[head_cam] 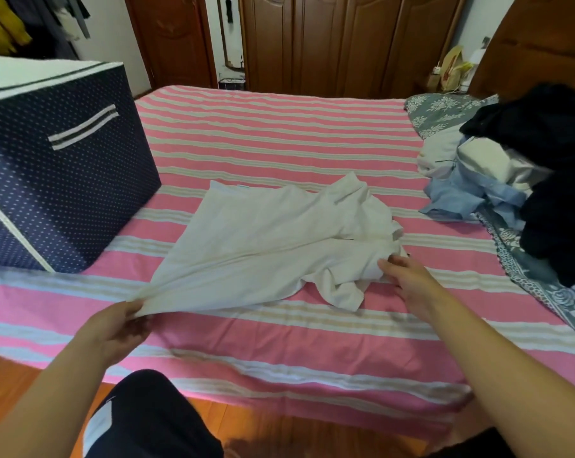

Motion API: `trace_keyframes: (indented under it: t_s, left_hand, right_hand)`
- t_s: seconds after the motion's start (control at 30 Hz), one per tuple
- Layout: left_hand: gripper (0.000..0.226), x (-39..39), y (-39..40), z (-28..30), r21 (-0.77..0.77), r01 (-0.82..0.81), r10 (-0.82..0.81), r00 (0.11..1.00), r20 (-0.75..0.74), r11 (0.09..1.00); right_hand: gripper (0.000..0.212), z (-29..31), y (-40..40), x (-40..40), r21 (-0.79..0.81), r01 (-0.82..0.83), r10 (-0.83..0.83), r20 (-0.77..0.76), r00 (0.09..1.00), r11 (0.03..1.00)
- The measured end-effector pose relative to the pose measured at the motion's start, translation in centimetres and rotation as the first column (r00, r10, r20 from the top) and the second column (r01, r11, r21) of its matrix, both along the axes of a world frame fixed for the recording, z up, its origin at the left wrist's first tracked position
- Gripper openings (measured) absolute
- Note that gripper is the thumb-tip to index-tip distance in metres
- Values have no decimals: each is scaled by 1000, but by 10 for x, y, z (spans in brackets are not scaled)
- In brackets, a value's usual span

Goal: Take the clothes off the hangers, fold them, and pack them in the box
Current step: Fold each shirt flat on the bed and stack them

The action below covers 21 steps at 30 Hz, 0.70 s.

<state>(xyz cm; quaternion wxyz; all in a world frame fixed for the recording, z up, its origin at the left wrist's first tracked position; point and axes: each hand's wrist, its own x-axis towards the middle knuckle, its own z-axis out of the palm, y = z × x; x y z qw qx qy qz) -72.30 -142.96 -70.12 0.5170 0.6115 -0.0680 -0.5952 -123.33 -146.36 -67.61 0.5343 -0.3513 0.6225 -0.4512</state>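
A white collared shirt (263, 239) lies spread on the pink striped bed (279, 140), collar toward the right. My left hand (114, 328) pinches its lower hem at the near left and pulls it taut off the bed. My right hand (408, 276) touches the shirt's near shoulder beside the collar, fingers pointing left. A navy polka-dot fabric box (58, 180) with a striped handle stands on the bed at the left, close to the shirt's far hem corner.
A heap of clothes (517, 170), black, white and light blue, sits at the right on a grey floral blanket (544, 285). Brown wardrobe doors (345, 41) stand behind the bed. My knee in dark shorts (147, 421) and the wooden floor are at the near edge.
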Motion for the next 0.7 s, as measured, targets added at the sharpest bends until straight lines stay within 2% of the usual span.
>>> trace_keyframes:
  t_s: [0.07,0.2,0.3,0.4,0.47,0.53,0.57,0.6,0.67,0.7]
  left_hand:
    - [8,1,3,2,-11,14,-13,999,45,1000]
    - [11,4,7,-1,-9,34,-33,995,90,999]
    - [13,1,10,0,-29,7,-4,996,93,1000]
    - [13,3,10,6,-140,-57,74,990,119,989]
    - [16,1,14,10,-216,-81,112,985,132,973]
    - [12,-7,19,10,-223,-83,117,982,146,971]
    - [13,-12,21,7,-206,-89,118,984,133,975]
    - [13,-17,22,1,-187,-98,120,987,109,977]
    - [11,-22,25,-5,-116,-97,100,995,17,988]
    - [14,-21,25,-8,-77,-92,87,994,-70,993]
  right_hand:
    - [22,-3,-11,2,48,52,-52,-6,999,997]
    - [37,-11,-28,0,130,158,-163,26,986,979]
    - [32,6,-29,4,36,272,-274,170,947,962]
    - [12,44,-7,-7,-175,356,-303,271,914,918]
    - [8,63,35,-16,-296,363,-309,213,927,884]
    - [5,54,80,-27,-310,376,-376,62,925,873]
    - [9,42,99,-33,-243,365,-379,-11,925,899]
    - [23,25,113,-40,-101,362,-361,22,932,927]
    - [62,0,132,-44,200,279,-325,256,910,939]
    - [65,-3,137,-39,285,249,-338,331,881,926]
